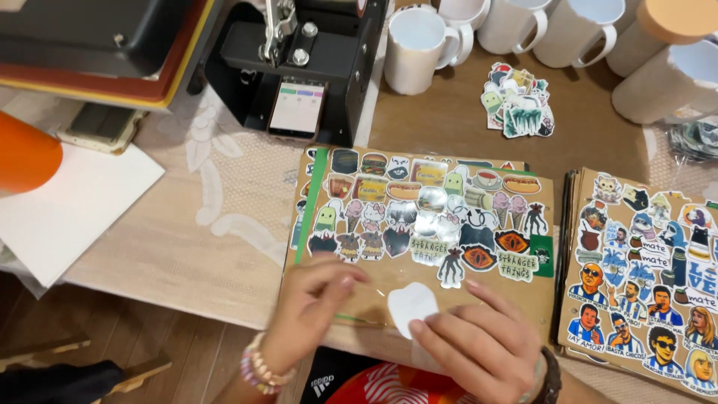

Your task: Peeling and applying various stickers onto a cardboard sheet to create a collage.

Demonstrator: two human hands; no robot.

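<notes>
I'm looking down at the worktop (449,127), and both hands are at the near edge of a brown cardboard sheet (538,299) covered in colourful stickers. My left hand (314,307) sits on the near left part of that sheet, fingers curled in a light pinch, thumb against fingertips; whether it has anything between them I cannot tell, so that grip stays unclear. My right hand (479,344) lies flat and released on the near right part, its index fingertip touching the near edge of a white sticker backing (413,305), a small blank cut-out lying on the bare card between the two hands, just near of the sticker rows. A thin green strip (359,319) lies on the card beside the left fingers. There's a beaded bracelet (258,370) on the left wrist. To the right, a second cardboard sheet (651,277) carries more stickers, mostly blue figures. Farther off, a loose pile of stickers (517,101) rests on the bare wood, with white mugs (419,45) lined up along the far edge. At far left stands a black heat press (299,60), with a white paper sheet (67,209) on the lace cloth left of it.
</notes>
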